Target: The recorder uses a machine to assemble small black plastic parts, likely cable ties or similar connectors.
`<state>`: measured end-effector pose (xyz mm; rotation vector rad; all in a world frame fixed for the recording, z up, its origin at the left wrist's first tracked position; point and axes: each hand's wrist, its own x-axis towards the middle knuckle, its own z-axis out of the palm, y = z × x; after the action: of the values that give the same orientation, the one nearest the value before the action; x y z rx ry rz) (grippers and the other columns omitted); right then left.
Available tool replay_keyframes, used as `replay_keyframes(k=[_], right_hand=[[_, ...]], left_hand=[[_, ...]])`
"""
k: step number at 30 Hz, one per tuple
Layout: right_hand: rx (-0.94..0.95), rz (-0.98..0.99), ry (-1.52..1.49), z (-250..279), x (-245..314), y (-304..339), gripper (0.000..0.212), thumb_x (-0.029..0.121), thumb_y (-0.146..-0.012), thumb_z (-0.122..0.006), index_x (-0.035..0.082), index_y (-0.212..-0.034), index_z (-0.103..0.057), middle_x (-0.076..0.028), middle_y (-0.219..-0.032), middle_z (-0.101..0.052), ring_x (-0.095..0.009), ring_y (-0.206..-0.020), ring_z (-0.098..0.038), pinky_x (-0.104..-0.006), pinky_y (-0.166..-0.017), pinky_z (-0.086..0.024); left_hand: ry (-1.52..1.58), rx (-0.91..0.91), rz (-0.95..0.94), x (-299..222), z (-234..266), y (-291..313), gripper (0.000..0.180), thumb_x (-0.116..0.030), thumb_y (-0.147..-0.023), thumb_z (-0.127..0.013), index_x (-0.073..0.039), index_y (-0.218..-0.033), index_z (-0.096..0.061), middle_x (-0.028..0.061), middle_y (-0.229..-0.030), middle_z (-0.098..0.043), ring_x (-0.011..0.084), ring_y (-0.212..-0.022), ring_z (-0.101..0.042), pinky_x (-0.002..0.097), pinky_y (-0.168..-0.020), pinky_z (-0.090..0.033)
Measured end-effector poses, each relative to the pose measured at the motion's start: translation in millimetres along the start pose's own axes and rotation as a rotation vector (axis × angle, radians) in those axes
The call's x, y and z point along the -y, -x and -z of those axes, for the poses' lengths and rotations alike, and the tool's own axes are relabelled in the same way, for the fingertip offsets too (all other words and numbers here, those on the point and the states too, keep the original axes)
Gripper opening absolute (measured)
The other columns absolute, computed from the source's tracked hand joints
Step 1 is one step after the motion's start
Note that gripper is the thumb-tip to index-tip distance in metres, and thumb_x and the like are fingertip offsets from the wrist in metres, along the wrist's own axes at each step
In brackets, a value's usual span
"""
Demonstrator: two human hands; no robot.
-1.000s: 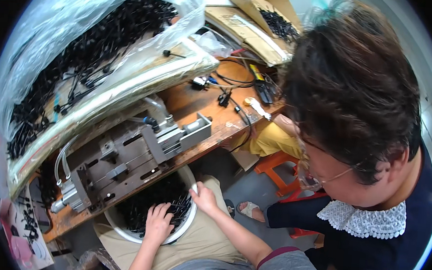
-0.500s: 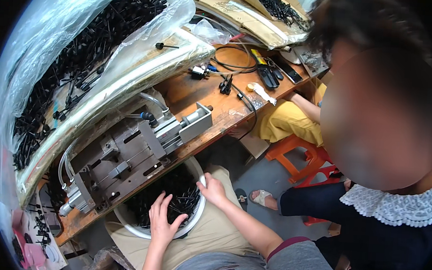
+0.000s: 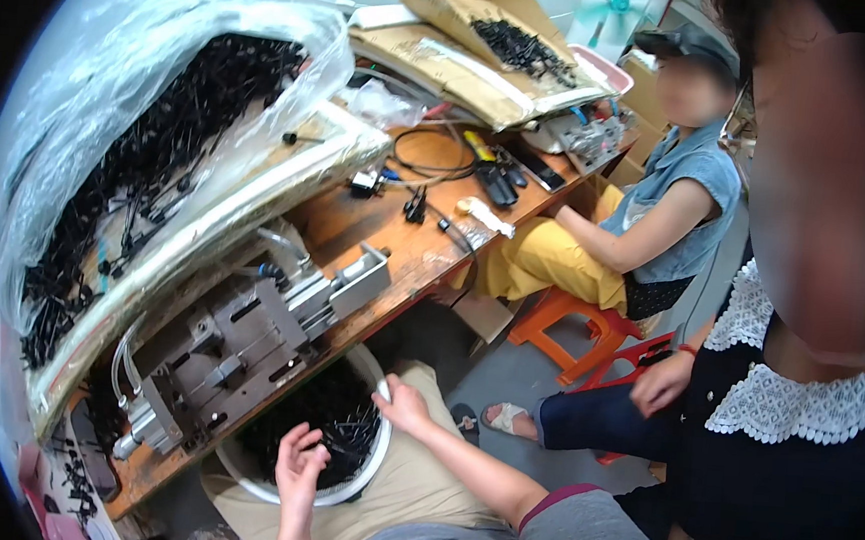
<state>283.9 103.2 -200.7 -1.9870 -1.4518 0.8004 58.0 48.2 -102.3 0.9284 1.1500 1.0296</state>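
A round white basket (image 3: 376, 454) rests on my lap under the workbench edge, with many small black plastic stemmed parts (image 3: 346, 435) inside. My right hand (image 3: 403, 406) grips its rim on the right side. Over its near left part hovers my left hand (image 3: 301, 461), fingers loosely bent and apart, and I see nothing held in it. Just beyond the basket, a metal fixture with air cylinders (image 3: 237, 342) is mounted on the wooden bench (image 3: 405, 233). No part can be made out clamped in it.
A plastic-lined tray (image 3: 289, 175) heaped with similar black parts stands behind the fixture. Yellow-black pliers (image 3: 491, 174), cables and a phone (image 3: 535, 169) lie on the bench. One person stands close at right; another sits on an orange stool (image 3: 569, 330).
My left hand has lifted slightly from the parts, its fingers curling. The view has shifted, bringing the seated co-worker into sight. My right hand stays on the rim.
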Motion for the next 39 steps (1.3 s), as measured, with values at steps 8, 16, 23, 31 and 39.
replay_keyframes(k=[8, 16, 23, 31, 39], right_hand=[[-0.033, 0.05, 0.003, -2, -6, 1, 0.033, 0.033, -0.084, -0.065, 0.003, -0.095, -0.054, -0.022, -0.077, -0.064, -0.041, -0.077, -0.064, -0.0496, -0.07, -0.049], [-0.034, 0.043, 0.022, -4, -5, 1, 0.034, 0.032, -0.084, -0.064, 0.002, -0.097, -0.053, -0.022, -0.077, -0.064, -0.042, -0.077, -0.063, -0.05, -0.07, -0.049], [-0.035, 0.051, 0.01, -5, -7, 2, 0.033, 0.03, -0.084, -0.064, 0.002, -0.095, -0.052, -0.023, -0.076, -0.063, -0.042, -0.076, -0.063, -0.0499, -0.07, -0.048], [0.011, 0.019, -0.005, 4, -1, 3, 0.033, 0.029, -0.083, -0.063, 0.003, -0.099, -0.051, -0.025, -0.085, -0.065, -0.043, -0.083, -0.063, -0.0524, -0.074, -0.049], [0.014, 0.011, -0.041, 6, 6, 6, 0.037, 0.028, -0.085, -0.062, 0.002, -0.108, -0.05, -0.025, -0.087, -0.065, -0.043, -0.085, -0.063, -0.0519, -0.076, -0.049]], left_hand=[[-0.242, 0.184, -0.063, 7, -25, 15, 0.033, -0.003, -0.083, -0.069, 0.0, -0.114, -0.06, 0.0092, -0.103, -0.068, 0.0069, -0.076, -0.061, 0.021, -0.071, -0.049], [-0.533, 0.264, -0.226, 8, -23, 28, 0.023, -0.004, -0.079, -0.071, -0.001, -0.101, -0.067, 0.0112, -0.089, -0.067, 0.0162, -0.075, -0.067, 0.0276, -0.071, -0.051], [-0.586, 0.276, -0.231, 5, -25, 29, 0.02, -0.003, -0.079, -0.069, 0.001, -0.099, -0.067, 0.0103, -0.09, -0.068, 0.0157, -0.077, -0.066, 0.027, -0.072, -0.052], [-0.568, 0.305, -0.288, -46, -32, 27, 0.021, -0.002, -0.078, -0.07, 0.001, -0.098, -0.068, 0.01, -0.088, -0.069, 0.0157, -0.077, -0.067, 0.0265, -0.072, -0.052], [-0.517, 0.242, -0.371, -81, -34, 30, 0.017, 0.002, -0.081, -0.065, 0.003, -0.098, -0.067, 0.0089, -0.077, -0.07, 0.0125, -0.067, -0.066, 0.024, -0.062, -0.052]])
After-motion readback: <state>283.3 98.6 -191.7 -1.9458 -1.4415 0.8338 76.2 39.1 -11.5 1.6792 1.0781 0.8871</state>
